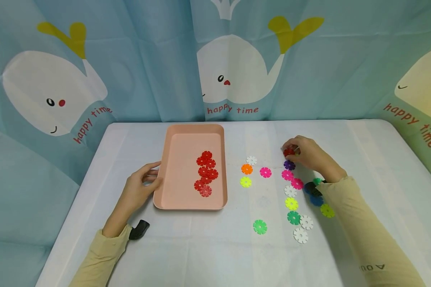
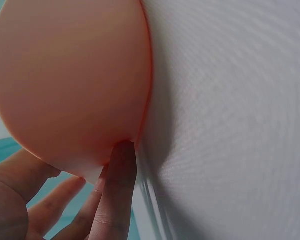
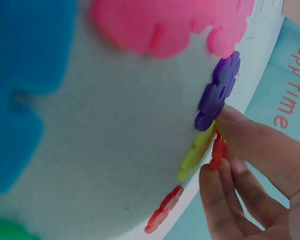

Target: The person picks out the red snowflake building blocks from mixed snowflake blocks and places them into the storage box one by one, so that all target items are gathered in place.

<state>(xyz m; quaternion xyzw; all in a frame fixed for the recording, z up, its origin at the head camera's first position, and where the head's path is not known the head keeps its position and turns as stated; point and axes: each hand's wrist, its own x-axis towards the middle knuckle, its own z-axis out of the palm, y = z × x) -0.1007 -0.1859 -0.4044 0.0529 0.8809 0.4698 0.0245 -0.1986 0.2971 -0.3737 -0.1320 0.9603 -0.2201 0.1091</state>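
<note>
My left hand (image 1: 140,189) holds the left edge of a pink tray (image 1: 173,171). In the left wrist view, the thumb meets the tray's rim and a fingertip presses its outer wall. Red notched plastic discs (image 1: 203,171) lie in a loose cluster toward the tray's right side. My right hand (image 1: 307,151) pinches a red notched disc (image 3: 218,150) between thumb and fingers at the table's far right. Close to the fingertips are a purple disc (image 3: 219,92) and a yellow disc (image 3: 196,152). Another red disc (image 3: 163,209) lies flat just beyond them.
Pink discs (image 1: 287,175), white discs (image 1: 300,235), a teal disc (image 1: 293,217) and others run down the table below my right hand. Blue discs (image 1: 317,201) sit partly under the right forearm. An orange disc (image 1: 247,169) and a green disc (image 1: 260,227) lie right of the tray.
</note>
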